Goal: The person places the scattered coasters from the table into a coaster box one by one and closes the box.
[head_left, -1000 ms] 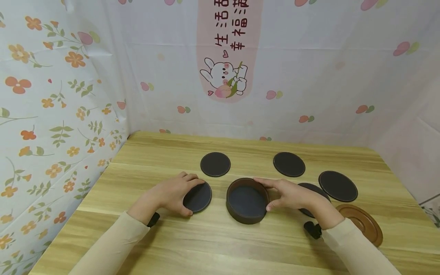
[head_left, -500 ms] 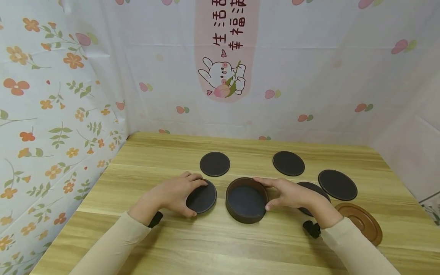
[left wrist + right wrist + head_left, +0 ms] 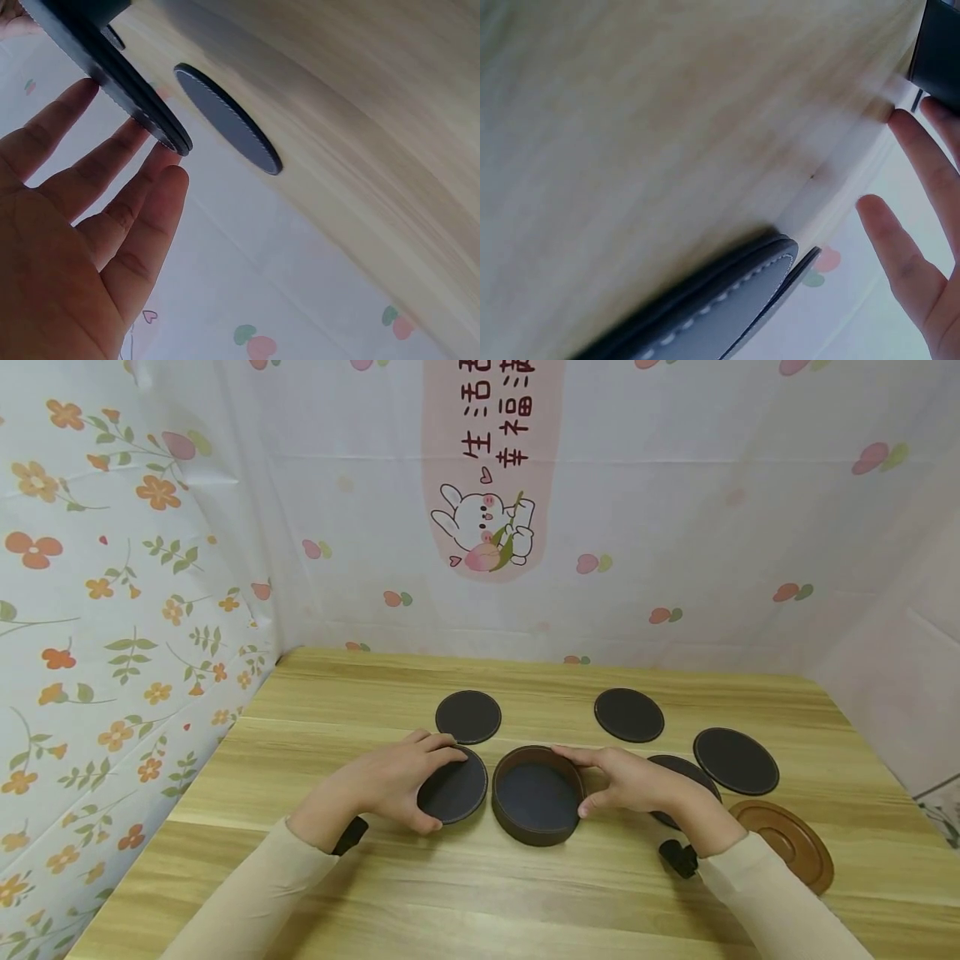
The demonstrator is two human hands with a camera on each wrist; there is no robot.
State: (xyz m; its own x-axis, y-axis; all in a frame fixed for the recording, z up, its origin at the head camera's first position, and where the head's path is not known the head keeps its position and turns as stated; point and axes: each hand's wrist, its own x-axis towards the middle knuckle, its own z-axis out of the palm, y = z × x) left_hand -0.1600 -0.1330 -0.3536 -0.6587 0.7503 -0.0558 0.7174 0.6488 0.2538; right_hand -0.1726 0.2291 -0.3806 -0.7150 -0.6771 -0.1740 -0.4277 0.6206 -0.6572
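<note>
My left hand (image 3: 393,781) grips a round black coaster (image 3: 454,790) by its edge, thumb on the near side and fingers on the far side. In the left wrist view the coaster (image 3: 124,86) shows a double-layered, stitched edge. Right beside it stands a round, low-walled coaster holder (image 3: 536,837), dark outside with a brown inner wall and a dark floor. Its right side is held between the thumb and forefinger of my right hand (image 3: 637,781). The right wrist view catches only part of the holder (image 3: 939,56) beside the fingertips.
Single black coasters lie at the back left (image 3: 468,717), back right (image 3: 629,715) and far right (image 3: 737,762). Another coaster (image 3: 678,768) is partly hidden behind my right wrist. A brown round lid (image 3: 795,843) lies by my right forearm. A patterned cloth (image 3: 360,527) hangs behind the wooden table (image 3: 480,902).
My left hand has moved right with the coaster, bringing it close beside the holder. The right hand and the holder have stayed in place.
</note>
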